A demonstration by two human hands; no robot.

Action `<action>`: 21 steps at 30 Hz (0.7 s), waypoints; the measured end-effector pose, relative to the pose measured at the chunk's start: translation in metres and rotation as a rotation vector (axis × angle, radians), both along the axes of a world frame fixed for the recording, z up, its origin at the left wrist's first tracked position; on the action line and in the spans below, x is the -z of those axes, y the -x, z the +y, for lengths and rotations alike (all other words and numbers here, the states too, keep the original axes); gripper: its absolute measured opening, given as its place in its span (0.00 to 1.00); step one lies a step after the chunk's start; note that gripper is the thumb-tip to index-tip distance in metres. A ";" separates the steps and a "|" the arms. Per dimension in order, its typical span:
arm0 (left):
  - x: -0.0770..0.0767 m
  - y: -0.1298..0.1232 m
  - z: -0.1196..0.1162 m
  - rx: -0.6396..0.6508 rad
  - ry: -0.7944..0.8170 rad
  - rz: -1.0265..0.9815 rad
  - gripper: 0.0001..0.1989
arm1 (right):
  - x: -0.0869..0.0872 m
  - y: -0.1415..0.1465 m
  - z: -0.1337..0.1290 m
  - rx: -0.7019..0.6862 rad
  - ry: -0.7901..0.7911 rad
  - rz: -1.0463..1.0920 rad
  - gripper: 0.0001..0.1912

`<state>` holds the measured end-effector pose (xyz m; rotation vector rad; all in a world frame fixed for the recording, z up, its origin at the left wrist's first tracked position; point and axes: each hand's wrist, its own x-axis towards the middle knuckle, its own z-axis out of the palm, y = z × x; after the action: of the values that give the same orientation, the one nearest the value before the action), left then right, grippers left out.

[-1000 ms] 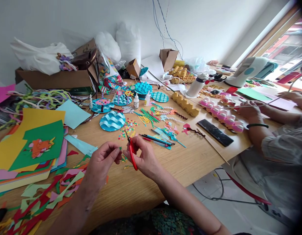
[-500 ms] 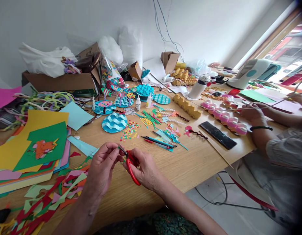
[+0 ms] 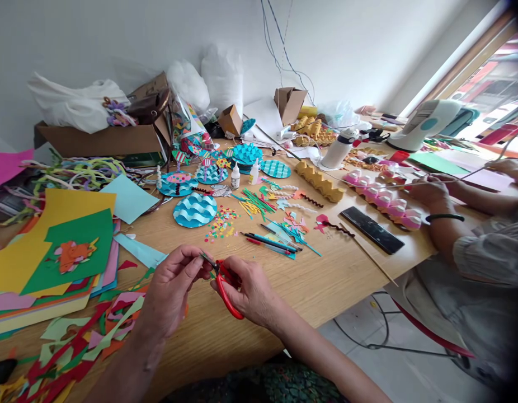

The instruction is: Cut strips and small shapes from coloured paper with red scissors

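Red-handled scissors (image 3: pixel 228 296) are gripped in my right hand (image 3: pixel 253 291), its fingers through and around the loops. The blades point left, toward the fingertips of my left hand (image 3: pixel 177 285). That hand is closed in a pinch at the blade tips; a sliver of green shows there, but the piece itself is too small to make out. Beyond my hands lie small coloured paper dots (image 3: pixel 222 223), a round blue card with wavy strips (image 3: pixel 194 210), and several pens (image 3: pixel 269 243) on light blue paper.
Coloured paper sheets (image 3: pixel 80 246) and paper scraps (image 3: pixel 86 330) cover the left side. Glue bottles (image 3: pixel 235 176), egg-carton strips (image 3: pixel 320 182) and a black phone (image 3: pixel 372 229) lie farther off. At the right, another person's hands (image 3: pixel 431 193) hold a thin cord over pink egg-carton pieces (image 3: pixel 382 198).
The scissors' handles have tilted slightly, while both hands stay almost in place. The whole view has shifted a little.
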<state>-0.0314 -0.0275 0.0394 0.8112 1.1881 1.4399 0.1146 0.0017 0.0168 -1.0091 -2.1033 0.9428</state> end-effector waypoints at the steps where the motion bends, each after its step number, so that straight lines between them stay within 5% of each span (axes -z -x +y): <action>1: 0.000 0.000 0.000 0.004 0.000 0.003 0.04 | 0.000 0.000 0.000 -0.001 -0.001 0.001 0.13; 21: -0.001 0.004 -0.001 0.031 0.006 0.022 0.04 | 0.005 -0.005 0.000 -0.009 -0.016 -0.036 0.15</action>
<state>-0.0358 -0.0282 0.0402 0.8393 1.1909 1.4052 0.1193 0.0020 0.0113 -1.0164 -2.1438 0.9174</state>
